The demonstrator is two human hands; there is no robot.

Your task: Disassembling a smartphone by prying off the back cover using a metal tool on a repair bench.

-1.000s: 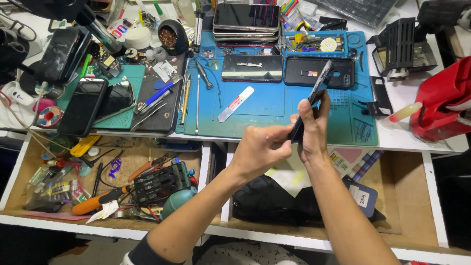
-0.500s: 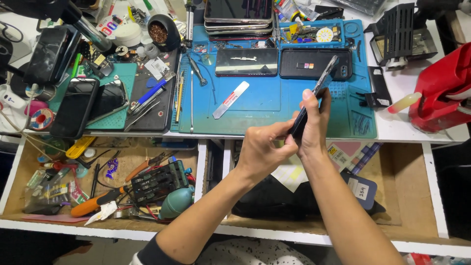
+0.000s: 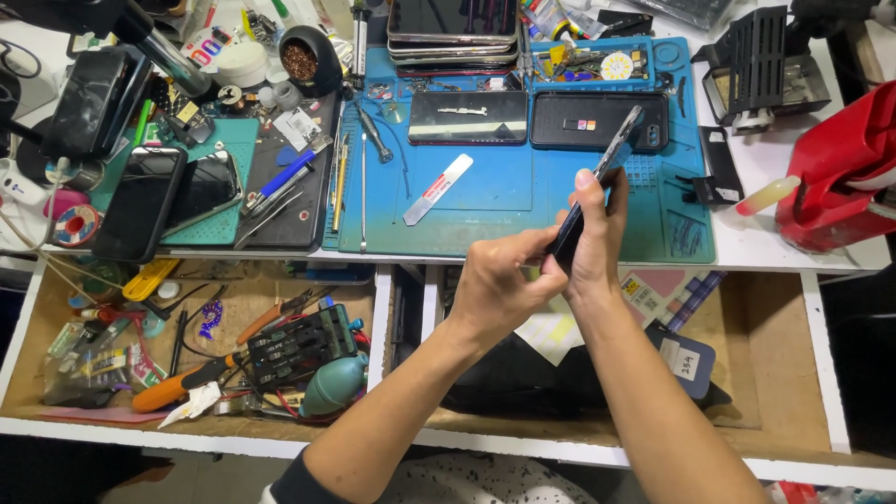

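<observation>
Above the blue mat [image 3: 485, 201], both hands, left [image 3: 495, 289] and right [image 3: 593, 238], clamp a dark phone [image 3: 597, 182], seemingly edge-on.

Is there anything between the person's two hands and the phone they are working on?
Nothing visible. Both hands already touch the dark phone, held on edge above the blue repair mat: the right hand grips it from behind, the left hand pinches its lower end.

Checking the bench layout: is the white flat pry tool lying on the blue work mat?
Yes, the white flat pry tool lies on the blue work mat, untouched.
</observation>
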